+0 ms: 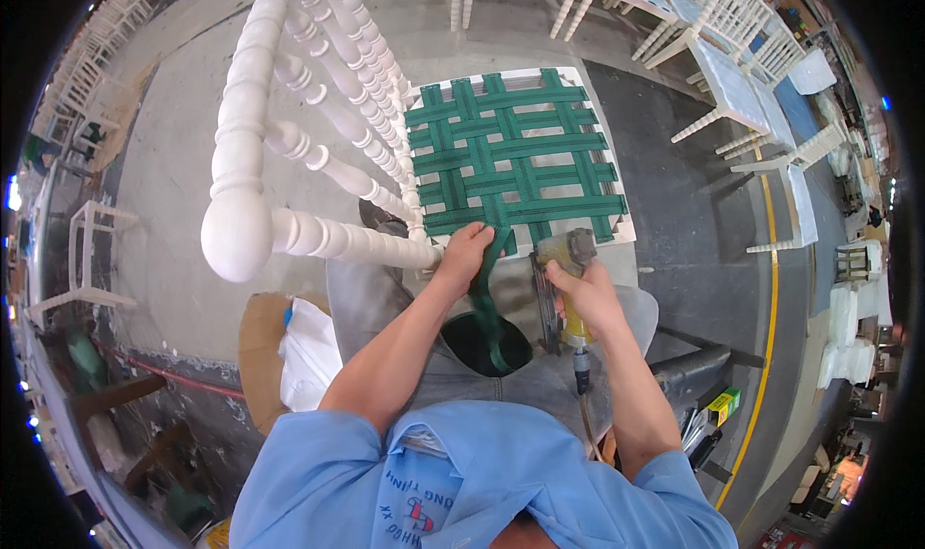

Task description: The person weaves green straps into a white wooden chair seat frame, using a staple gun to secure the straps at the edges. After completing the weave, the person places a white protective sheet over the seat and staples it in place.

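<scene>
White chair before the knees, back leftward, facing right | left hand pinches green strap, trailing lengthwise lapward | right hand wraps staple gun | small yellow-green box, contents unseen

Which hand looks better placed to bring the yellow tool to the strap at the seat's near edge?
Probably the right hand: it grips the yellow tool close to the near edge of the chair seat. The left hand is busy holding the green strap there.

Webbing lies on the seat, right of the backrest, with the air tool by its near edge.
</scene>
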`<action>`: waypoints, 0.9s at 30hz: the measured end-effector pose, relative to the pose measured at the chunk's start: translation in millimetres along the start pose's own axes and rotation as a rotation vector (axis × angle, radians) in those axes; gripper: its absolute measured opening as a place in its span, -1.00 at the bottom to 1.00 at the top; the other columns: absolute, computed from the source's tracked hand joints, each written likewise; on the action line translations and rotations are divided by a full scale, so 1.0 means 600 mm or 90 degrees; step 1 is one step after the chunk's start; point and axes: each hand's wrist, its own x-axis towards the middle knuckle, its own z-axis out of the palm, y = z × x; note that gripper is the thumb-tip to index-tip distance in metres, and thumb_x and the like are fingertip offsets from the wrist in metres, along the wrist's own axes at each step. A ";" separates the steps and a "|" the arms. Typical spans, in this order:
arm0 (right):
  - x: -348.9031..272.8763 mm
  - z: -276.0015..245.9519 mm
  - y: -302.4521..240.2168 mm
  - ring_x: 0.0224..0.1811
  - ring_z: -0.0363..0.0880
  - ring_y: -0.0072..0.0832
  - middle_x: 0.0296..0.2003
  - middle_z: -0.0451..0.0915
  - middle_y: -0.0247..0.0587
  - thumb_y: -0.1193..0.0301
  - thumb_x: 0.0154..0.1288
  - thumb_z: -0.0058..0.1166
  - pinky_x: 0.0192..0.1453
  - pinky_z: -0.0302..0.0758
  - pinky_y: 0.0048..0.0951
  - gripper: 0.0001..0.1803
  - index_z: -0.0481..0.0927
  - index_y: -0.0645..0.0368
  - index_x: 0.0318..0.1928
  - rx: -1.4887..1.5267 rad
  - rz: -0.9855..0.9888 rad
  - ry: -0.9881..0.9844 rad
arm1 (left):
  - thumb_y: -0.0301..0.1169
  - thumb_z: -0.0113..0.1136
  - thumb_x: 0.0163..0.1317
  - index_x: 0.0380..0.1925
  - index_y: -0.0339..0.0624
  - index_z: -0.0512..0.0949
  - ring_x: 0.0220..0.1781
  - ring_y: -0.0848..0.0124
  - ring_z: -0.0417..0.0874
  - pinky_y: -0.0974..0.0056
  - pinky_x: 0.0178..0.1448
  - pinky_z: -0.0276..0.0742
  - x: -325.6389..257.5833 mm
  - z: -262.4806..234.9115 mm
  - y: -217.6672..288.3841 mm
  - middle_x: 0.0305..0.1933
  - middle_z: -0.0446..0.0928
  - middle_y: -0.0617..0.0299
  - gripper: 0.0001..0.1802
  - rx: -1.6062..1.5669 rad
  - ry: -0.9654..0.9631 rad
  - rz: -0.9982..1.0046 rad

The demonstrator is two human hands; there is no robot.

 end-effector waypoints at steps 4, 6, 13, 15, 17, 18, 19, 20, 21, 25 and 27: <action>0.047 0.021 -0.002 -0.61 0.50 -0.58 -0.41 0.60 -0.34 0.21 0.40 0.33 -0.56 0.44 -0.45 -0.65 0.58 0.23 -0.07 -0.053 0.025 -0.027 | -0.29 0.00 0.56 -0.14 -0.17 0.59 -0.27 0.55 0.63 0.39 -0.22 0.53 0.038 0.000 -0.011 -0.18 0.72 0.24 -0.77 0.001 0.008 0.037; 0.061 0.022 0.006 -0.61 0.50 -0.58 -0.41 0.60 -0.33 0.19 0.39 0.34 -0.57 0.44 -0.45 -0.61 0.58 0.25 -0.03 -0.078 0.014 -0.020 | -0.31 -0.03 0.56 -0.14 -0.20 0.58 -0.25 0.53 0.64 0.37 -0.18 0.54 0.041 0.009 -0.002 -0.17 0.72 0.23 -0.75 -0.001 0.001 0.002; 0.089 0.051 0.009 -0.63 0.50 -0.59 -0.42 0.62 -0.31 0.18 0.39 0.34 -0.56 0.45 -0.47 -0.57 0.60 0.27 0.03 -0.128 0.004 -0.022 | -0.29 -0.06 0.56 -0.16 -0.19 0.59 -0.16 0.44 0.67 0.29 -0.05 0.55 0.056 -0.004 -0.018 -0.16 0.73 0.21 -0.73 -0.046 0.013 0.024; 0.090 0.053 0.007 -0.63 0.50 -0.60 -0.40 0.64 -0.31 0.18 0.39 0.34 -0.56 0.45 -0.47 -0.56 0.60 0.26 0.05 -0.163 0.014 -0.007 | -0.29 -0.05 0.55 -0.15 -0.19 0.60 -0.16 0.43 0.67 0.29 -0.04 0.55 0.056 -0.003 -0.013 -0.15 0.73 0.21 -0.73 -0.043 0.014 0.004; 0.084 0.052 0.003 -0.63 0.48 -0.59 -0.39 0.63 -0.31 0.21 0.40 0.32 -0.56 0.44 -0.47 -0.59 0.60 0.24 0.06 -0.177 0.020 0.002 | -0.31 -0.05 0.54 -0.13 -0.21 0.60 -0.15 0.44 0.67 0.29 -0.03 0.55 0.052 0.001 -0.001 -0.14 0.73 0.19 -0.73 -0.037 0.016 -0.037; 0.078 0.060 -0.004 -0.62 0.48 -0.59 -0.39 0.62 -0.32 0.24 0.42 0.30 -0.57 0.42 -0.47 -0.63 0.59 0.23 0.05 -0.176 0.015 -0.004 | -0.31 -0.05 0.54 -0.14 -0.21 0.61 -0.16 0.45 0.66 0.29 -0.07 0.54 0.052 -0.003 -0.001 -0.15 0.72 0.21 -0.73 -0.048 0.018 -0.030; 0.075 0.068 -0.010 -0.62 0.47 -0.58 -0.39 0.61 -0.33 0.27 0.43 0.29 -0.57 0.41 -0.47 -0.66 0.58 0.22 0.04 -0.175 0.011 -0.011 | -0.31 -0.04 0.54 -0.14 -0.21 0.61 -0.16 0.46 0.66 0.29 -0.12 0.54 0.051 -0.005 -0.001 -0.16 0.72 0.22 -0.73 -0.060 0.020 -0.024; 0.077 0.075 -0.012 -0.62 0.47 -0.58 -0.39 0.61 -0.33 0.27 0.43 0.29 -0.57 0.41 -0.47 -0.66 0.59 0.22 0.05 -0.179 0.008 -0.015 | -0.32 -0.04 0.53 -0.14 -0.21 0.61 -0.17 0.48 0.65 0.29 -0.16 0.54 0.050 -0.009 -0.001 -0.17 0.72 0.23 -0.74 -0.071 0.023 -0.018; 0.078 0.076 -0.008 -0.62 0.47 -0.58 -0.39 0.61 -0.33 0.26 0.43 0.29 -0.57 0.42 -0.47 -0.65 0.59 0.22 0.06 -0.179 0.010 -0.010 | -0.32 -0.04 0.53 -0.15 -0.21 0.62 -0.17 0.48 0.65 0.29 -0.16 0.54 0.048 -0.005 0.004 -0.17 0.72 0.24 -0.73 -0.061 0.022 -0.022; 0.083 0.076 0.002 -0.62 0.52 -0.62 -0.38 0.66 -0.32 0.16 0.36 0.36 -0.55 0.48 -0.47 -0.53 0.60 0.22 0.09 -0.207 0.030 0.003 | -0.31 -0.02 0.53 -0.17 -0.23 0.63 -0.18 0.49 0.64 0.30 -0.11 0.53 0.043 -0.003 0.010 -0.19 0.71 0.27 -0.72 -0.062 0.023 -0.033; 0.075 0.082 0.004 -0.62 0.52 -0.61 -0.39 0.66 -0.32 0.15 0.36 0.37 -0.55 0.48 -0.47 -0.53 0.60 0.23 0.07 -0.197 0.013 -0.002 | -0.33 -0.02 0.53 -0.19 -0.29 0.64 -0.19 0.46 0.66 0.30 -0.06 0.54 0.047 -0.009 0.002 -0.20 0.71 0.22 -0.71 -0.072 0.037 -0.021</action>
